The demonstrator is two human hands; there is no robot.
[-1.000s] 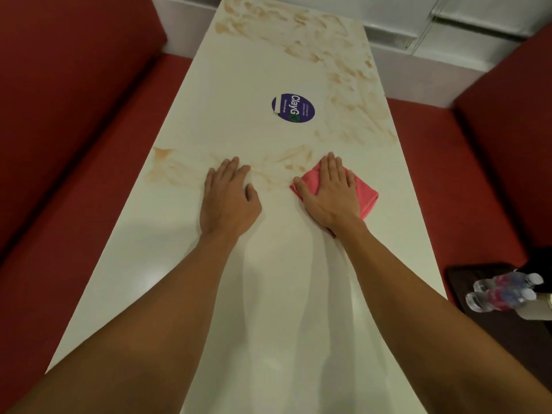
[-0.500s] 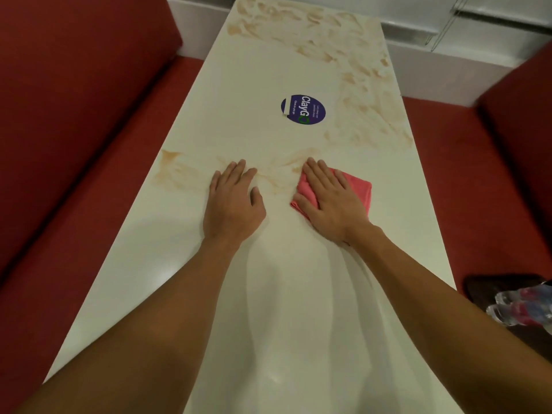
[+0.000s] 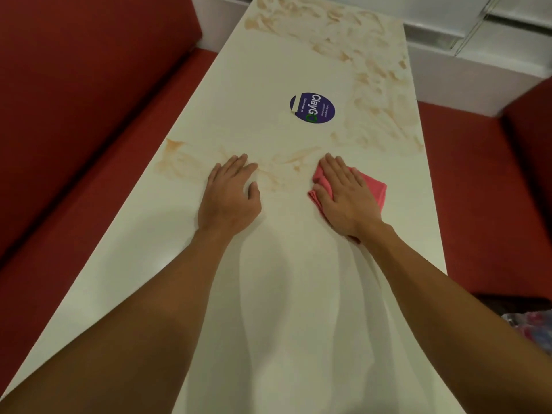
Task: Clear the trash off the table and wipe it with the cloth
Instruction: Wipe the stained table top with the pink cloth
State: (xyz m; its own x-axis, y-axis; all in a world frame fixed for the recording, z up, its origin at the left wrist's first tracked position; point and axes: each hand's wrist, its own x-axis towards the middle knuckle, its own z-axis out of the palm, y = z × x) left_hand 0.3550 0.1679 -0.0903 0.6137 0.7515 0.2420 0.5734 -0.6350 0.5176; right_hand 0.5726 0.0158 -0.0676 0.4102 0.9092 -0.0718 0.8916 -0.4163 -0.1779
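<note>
Right hand [image 3: 343,200] pressed flat, fingers straight, on pink cloth [image 3: 372,189]; left hand [image 3: 229,198] lay flat on table [image 3: 254,85] at cloth's 9 o'clock, gripping nothing

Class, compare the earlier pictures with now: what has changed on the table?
The right hand slid the pink cloth slightly leftward, its fingers turning left; it keeps pressing the cloth. The left hand stays flat on the table; the sticker is unmoved.

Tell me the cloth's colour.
Pink; the cloth shows under the right hand in the head view.
</note>
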